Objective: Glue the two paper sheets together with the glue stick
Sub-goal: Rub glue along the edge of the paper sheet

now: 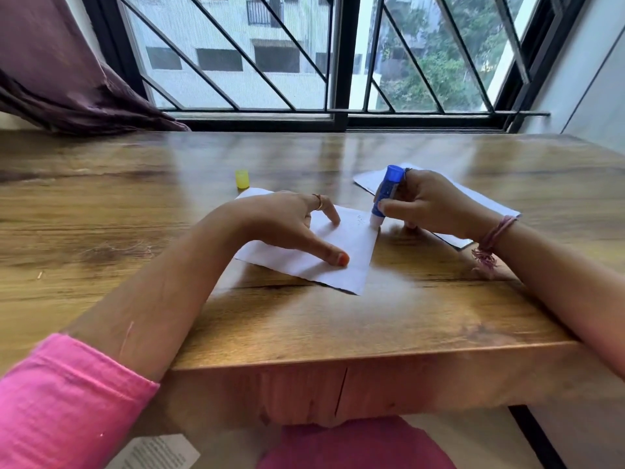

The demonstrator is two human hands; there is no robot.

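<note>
1. Glossy brown wood grain runs across the table (304, 319), which stands against a barred window (304, 52); a purple curtain (61, 69) hangs at the far left.
2. Flat on the table lies the near paper sheet (351, 252), white and thin, four-cornered, with one corner pointing toward the person and a slightly ragged near edge.
3. Spread wide and flat, the left hand (294, 221) presses this sheet down with its thumb and fingertips; a thin ring sits on one finger and the thumbnail is painted orange.
4. Wrapped around the glue stick (385, 194) is the right hand (426, 204), with fingers closed on the blue barrel and a pink thread band at the wrist.
5. Cylindrical and smooth, the glue stick stands nearly upright, its long axis leaning a little, blue base up and away, white tip pointing down.
6. That tip touches the near sheet at its far right corner, just beside the edge.
7. Behind the right hand lies the second paper sheet (487, 201), also white and flat, partly hidden by the hand and apart from the first.
8. Small, yellow and round, a cap (242, 179) stands on the wood just beyond the near sheet's far corner.
</note>
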